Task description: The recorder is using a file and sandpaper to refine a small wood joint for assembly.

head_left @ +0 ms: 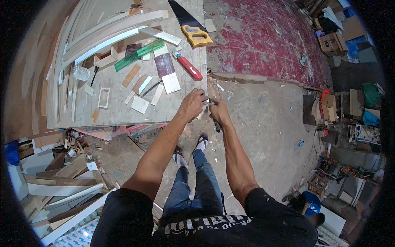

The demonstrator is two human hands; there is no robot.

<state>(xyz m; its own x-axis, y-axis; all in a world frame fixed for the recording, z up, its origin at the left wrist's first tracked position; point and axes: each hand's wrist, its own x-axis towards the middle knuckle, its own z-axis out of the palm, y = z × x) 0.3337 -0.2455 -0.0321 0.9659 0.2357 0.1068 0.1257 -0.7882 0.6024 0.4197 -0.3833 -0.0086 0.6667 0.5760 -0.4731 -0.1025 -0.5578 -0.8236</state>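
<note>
My left hand (193, 104) is closed at the right edge of the wooden worktable (119, 115), its fingers pinching a small pale piece (207, 100). Just right of it, past the table edge, my right hand (219, 111) is closed around a tool whose dark handle (217, 126) sticks out below the palm. The tool's working end is too small to make out, close to the left fingertips. Near the left hand lie a white block (140, 104), a thin wood strip (156, 97) and a purple-and-white board (168, 73).
A handsaw (196, 36) with a yellow handle, a red cutter (189, 68) and a green ruler (139, 54) lie on the table. Wood scraps (66, 181) are piled lower left. Boxes (331, 44) line the right side. Another person (311, 203) is at lower right.
</note>
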